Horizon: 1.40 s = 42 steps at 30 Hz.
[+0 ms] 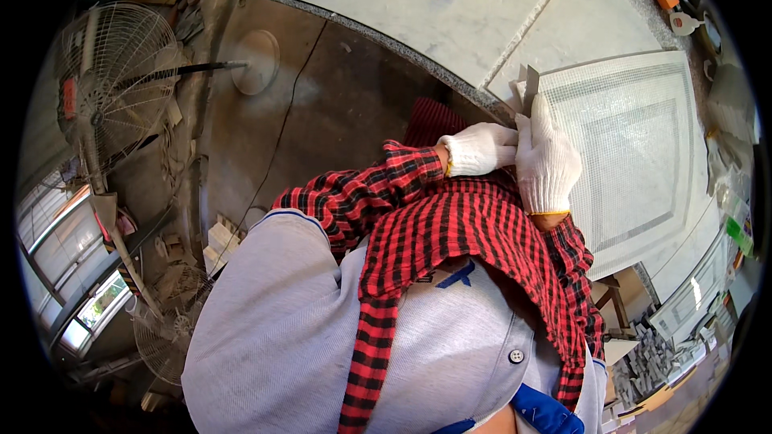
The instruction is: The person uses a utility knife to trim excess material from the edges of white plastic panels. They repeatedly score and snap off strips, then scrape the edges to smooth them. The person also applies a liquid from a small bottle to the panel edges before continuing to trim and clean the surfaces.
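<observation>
Both gloved hands meet at the counter's near edge, beside a white mosaic sheet. The right hand pinches a small grey stone piece upright at its fingertips; the left hand is curled shut against the right wrist — a steadying grip, I judge. The piece looks poised for placing (needing careful alignment). Its lower part is hidden behind the glove.

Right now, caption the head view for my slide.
Two gloved hands, left and right, hold small grey pieces at a mosaic sheet's edge.
</observation>
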{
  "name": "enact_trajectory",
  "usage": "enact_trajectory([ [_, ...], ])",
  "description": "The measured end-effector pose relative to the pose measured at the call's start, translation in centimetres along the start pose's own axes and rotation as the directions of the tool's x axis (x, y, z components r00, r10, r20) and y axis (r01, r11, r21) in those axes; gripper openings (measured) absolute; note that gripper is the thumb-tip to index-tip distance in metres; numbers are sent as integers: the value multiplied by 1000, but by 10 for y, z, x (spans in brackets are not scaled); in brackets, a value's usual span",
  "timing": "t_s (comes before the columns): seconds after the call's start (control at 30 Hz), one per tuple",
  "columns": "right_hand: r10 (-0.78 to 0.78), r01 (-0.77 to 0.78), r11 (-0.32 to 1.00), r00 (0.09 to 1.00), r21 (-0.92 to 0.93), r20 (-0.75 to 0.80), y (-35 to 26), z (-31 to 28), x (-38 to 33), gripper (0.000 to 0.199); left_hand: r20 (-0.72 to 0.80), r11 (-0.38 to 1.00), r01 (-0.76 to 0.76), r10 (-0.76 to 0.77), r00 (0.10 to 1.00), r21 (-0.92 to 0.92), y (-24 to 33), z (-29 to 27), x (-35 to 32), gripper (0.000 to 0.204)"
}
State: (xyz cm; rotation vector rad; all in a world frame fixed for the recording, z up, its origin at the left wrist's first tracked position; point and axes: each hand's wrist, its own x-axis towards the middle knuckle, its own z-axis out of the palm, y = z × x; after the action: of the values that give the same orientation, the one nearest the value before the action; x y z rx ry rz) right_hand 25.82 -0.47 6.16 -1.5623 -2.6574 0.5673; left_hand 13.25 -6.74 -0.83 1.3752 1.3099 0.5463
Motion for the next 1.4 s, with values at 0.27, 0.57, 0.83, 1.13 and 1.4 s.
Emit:
enact_trajectory([
  [0.27, -5, 7, 1000, 997, 19, -79, 3, 8, -1, 29, 67, 980, -39, 53, 996, -195, -15, -16, -9, 30],
  [0.57, 60, -59, 998, 994, 17, -89, 1, 13, -2, 39, 273, 996, 78, -63, 960, -43, 6, -17, 3, 44],
  [0.83, 59, -49, 997, 981, 56, -185, 2, 16, 0, 46, 251, 991, -132, 133, 959, -22, -18, -12, 9, 40],
  [1.13, 249, -144, 900, 944, 412, -214, 8, 11, -11, 40, 253, 984, -63, 104, 962, -165, -4, -13, 7, 34],
  [1.4, 247, -141, 887, 950, 441, -193, 6, 13, -15, 38, 223, 975, -95, 140, 965, -202, -15, -2, 6, 38],
])
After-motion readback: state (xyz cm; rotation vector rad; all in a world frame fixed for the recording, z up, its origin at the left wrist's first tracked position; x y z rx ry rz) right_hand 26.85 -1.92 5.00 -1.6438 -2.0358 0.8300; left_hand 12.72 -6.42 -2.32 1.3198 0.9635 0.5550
